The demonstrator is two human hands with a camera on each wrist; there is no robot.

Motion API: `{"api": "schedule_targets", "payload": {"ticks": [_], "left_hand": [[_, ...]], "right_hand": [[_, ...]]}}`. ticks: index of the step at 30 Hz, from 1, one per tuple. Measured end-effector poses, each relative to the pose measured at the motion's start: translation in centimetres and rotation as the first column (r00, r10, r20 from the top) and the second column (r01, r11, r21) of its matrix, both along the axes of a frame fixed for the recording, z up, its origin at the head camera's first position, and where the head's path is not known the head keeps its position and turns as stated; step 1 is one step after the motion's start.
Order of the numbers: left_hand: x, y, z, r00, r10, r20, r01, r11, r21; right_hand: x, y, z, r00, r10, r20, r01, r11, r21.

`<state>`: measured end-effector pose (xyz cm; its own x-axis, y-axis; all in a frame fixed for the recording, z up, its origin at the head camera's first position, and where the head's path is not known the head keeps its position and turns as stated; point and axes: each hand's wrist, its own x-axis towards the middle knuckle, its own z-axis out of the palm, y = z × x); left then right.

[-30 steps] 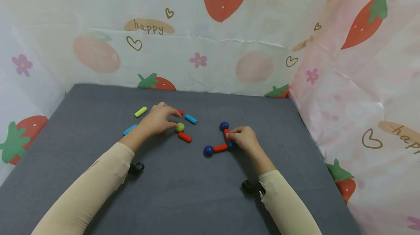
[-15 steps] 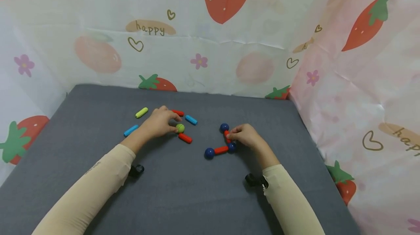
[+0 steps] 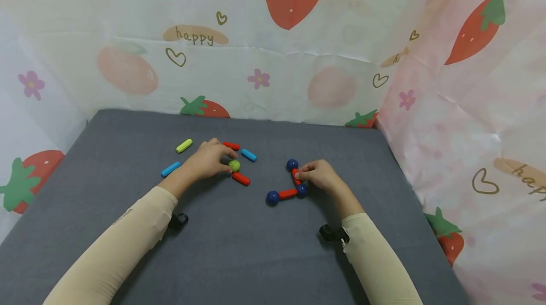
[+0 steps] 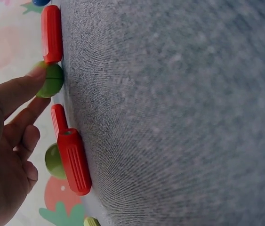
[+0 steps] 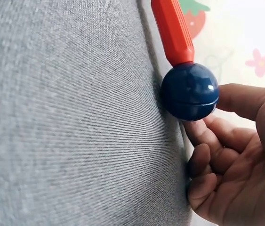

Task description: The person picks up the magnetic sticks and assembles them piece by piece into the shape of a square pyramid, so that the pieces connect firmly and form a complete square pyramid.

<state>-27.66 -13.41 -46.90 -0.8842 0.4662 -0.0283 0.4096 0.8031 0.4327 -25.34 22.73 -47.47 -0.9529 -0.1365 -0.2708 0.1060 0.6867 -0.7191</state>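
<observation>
My left hand [image 3: 210, 159] pinches a green ball [image 4: 53, 81] between thumb and index finger. One end of a grooved red stick [image 3: 241, 178] touches this ball. My right hand [image 3: 321, 175] pinches a red stick [image 3: 295, 177] in an angled chain. That stick joins a far blue ball [image 3: 292, 165] to a corner blue ball [image 3: 302, 190]. From the corner, another red stick [image 3: 287, 193] runs left to a third blue ball [image 3: 272, 198]. In the right wrist view, a blue ball [image 5: 190, 92] hides the right fingertips.
Beyond the left hand lie a red stick [image 3: 231, 146] and a blue stick [image 3: 249, 155]. A yellow-green stick [image 3: 184, 146] and a blue stick [image 3: 171, 169] lie left. Another green ball [image 4: 54, 161] sits behind a red stick [image 4: 74, 161]. Grey cloth [image 3: 239, 248] covers the table.
My left hand has shifted slightly, showing more of the red stick behind it. The right hand's wrist has moved a little right. Both hands look almost still over the last half second.
</observation>
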Motion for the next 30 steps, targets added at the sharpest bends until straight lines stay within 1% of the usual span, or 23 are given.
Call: {"api": "schedule_targets", "payload": {"ticks": [7, 10, 12, 14, 17, 19, 26, 30], "left_hand": [[0.0, 0.0, -0.2, 1.0, -0.009, 0.001, 0.009, 1.0, -0.004], [0.0, 0.0, -0.4, 1.0, -0.027, -0.013, 0.027, 1.0, 0.002], [-0.1, 0.1, -0.6, 0.998, -0.06, -0.026, 0.06, 0.998, 0.009], [-0.2, 0.2, -0.7, 0.992, -0.114, -0.046, 0.114, 0.993, 0.009], [-0.4, 0.6, -0.9, 0.978, -0.196, -0.066, 0.197, 0.98, -0.003], [-0.5, 0.8, -0.9, 0.968, -0.238, -0.08, 0.237, 0.971, -0.02], [-0.6, 1.5, -1.0, 0.949, -0.297, -0.102, 0.29, 0.953, -0.085], [-0.5, 1.8, -0.9, 0.944, -0.316, -0.097, 0.306, 0.946, -0.104]], "right_hand": [[0.1, -0.2, 0.0, 0.999, -0.029, 0.014, 0.03, 0.999, -0.021], [0.1, -0.3, -0.1, 0.999, -0.029, 0.013, 0.029, 0.999, -0.017], [0.1, -0.3, -0.1, 1.0, -0.029, 0.011, 0.029, 0.999, -0.019], [0.2, -0.3, -0.1, 0.999, -0.03, 0.012, 0.03, 0.999, -0.025], [0.3, -0.3, 0.1, 0.999, -0.036, 0.015, 0.036, 0.999, -0.035], [0.3, -0.3, 0.1, 0.999, -0.038, 0.017, 0.039, 0.999, -0.038], [0.3, -0.3, 0.2, 0.999, -0.04, 0.023, 0.04, 0.998, -0.04], [0.3, -0.3, 0.2, 0.999, -0.039, 0.024, 0.04, 0.998, -0.041]]}}
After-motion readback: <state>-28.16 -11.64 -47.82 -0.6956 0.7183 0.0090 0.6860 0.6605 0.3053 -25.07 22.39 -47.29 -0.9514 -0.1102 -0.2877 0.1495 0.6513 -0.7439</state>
